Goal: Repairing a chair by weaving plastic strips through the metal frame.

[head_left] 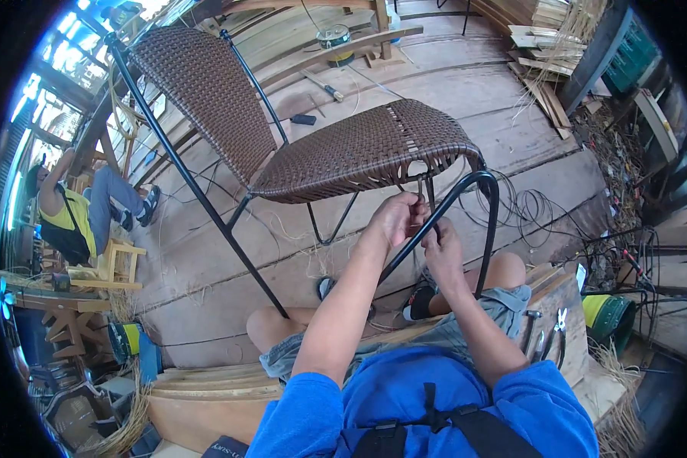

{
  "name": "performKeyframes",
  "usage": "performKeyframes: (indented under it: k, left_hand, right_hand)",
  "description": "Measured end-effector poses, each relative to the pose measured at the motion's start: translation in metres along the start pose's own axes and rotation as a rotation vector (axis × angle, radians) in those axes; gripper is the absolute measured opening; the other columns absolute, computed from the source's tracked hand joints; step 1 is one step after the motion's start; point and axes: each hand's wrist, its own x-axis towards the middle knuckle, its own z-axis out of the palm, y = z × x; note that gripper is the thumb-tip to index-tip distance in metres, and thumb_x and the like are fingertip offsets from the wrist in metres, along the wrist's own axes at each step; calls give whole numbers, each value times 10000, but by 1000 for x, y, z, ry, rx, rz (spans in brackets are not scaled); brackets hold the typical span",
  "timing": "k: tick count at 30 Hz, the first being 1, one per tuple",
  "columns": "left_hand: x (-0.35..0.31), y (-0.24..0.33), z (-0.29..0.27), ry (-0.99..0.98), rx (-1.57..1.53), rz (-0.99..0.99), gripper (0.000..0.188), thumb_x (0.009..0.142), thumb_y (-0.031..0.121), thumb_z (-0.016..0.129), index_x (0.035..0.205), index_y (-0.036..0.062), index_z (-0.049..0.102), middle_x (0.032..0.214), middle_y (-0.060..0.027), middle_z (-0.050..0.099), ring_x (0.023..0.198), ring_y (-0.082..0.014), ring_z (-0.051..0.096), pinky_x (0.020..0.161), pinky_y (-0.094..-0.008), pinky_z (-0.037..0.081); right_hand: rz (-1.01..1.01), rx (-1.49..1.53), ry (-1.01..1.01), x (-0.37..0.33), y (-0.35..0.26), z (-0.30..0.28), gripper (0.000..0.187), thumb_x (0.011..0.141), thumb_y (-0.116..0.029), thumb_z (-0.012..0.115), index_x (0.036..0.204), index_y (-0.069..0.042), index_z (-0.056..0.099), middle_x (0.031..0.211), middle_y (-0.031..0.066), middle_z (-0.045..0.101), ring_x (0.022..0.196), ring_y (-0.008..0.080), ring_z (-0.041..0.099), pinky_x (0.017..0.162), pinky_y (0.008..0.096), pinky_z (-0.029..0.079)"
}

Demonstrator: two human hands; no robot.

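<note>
A chair with a brown woven seat (359, 156), a brown woven back (206, 88) and a black tube frame (187, 179) stands in front of me. Brown weaving strands (421, 185) hang from the seat's near right edge. Below that edge my left hand (395, 219) is closed, its fingertips pinching the strands. My right hand (443, 252), lower and a little to the right, is also closed, on the lower part of a strand by the curved black armrest tube. The exact grip of its fingers is partly hidden.
Pliers (561, 336) and a hammer (532, 328) lie on the bench at my right. Loose dark strands (530, 210) coil on the floor beyond the chair. Another person (84, 206) sits at the far left. Wooden boards (546, 57) are stacked at the far right.
</note>
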Motion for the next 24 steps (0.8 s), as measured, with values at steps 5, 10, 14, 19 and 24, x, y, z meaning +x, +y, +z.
performKeyframes:
  k: [5,10,14,19,24]
  left_hand:
    - [-25,-9,12,107,250,-190,219,839,265,419,676,128,471,555,45,406,454,-121,381,490,-273,353]
    - [-33,-11,15,-96,210,-330,278,820,316,387,604,146,425,527,51,367,432,-104,338,497,-263,331]
    - [-29,-12,12,59,194,-315,245,779,319,427,595,157,440,508,44,365,430,-108,347,491,-277,334]
    - [-22,-16,8,211,291,-206,203,779,285,442,636,148,487,549,39,426,446,-110,368,487,-279,345]
    - [-2,-18,-8,129,293,-210,208,814,291,472,715,128,555,617,13,539,461,-119,423,446,-264,337]
  right_hand:
    - [-30,-56,114,3,-4,-18,222,887,-105,474,1093,-23,459,602,25,473,537,96,471,497,248,395]
    - [288,113,-137,12,-6,-20,268,907,-238,491,993,15,507,577,-6,457,497,70,426,439,206,321]
    - [102,13,-111,9,-8,-14,265,913,-254,475,926,2,542,561,-11,451,458,66,414,398,220,313]
    - [550,630,-95,4,-12,-14,246,928,-255,411,1097,-85,465,552,-16,419,380,78,308,352,227,248]
    - [669,933,-310,9,-3,-8,268,928,-164,370,1195,-157,402,705,14,542,350,62,292,316,192,219]
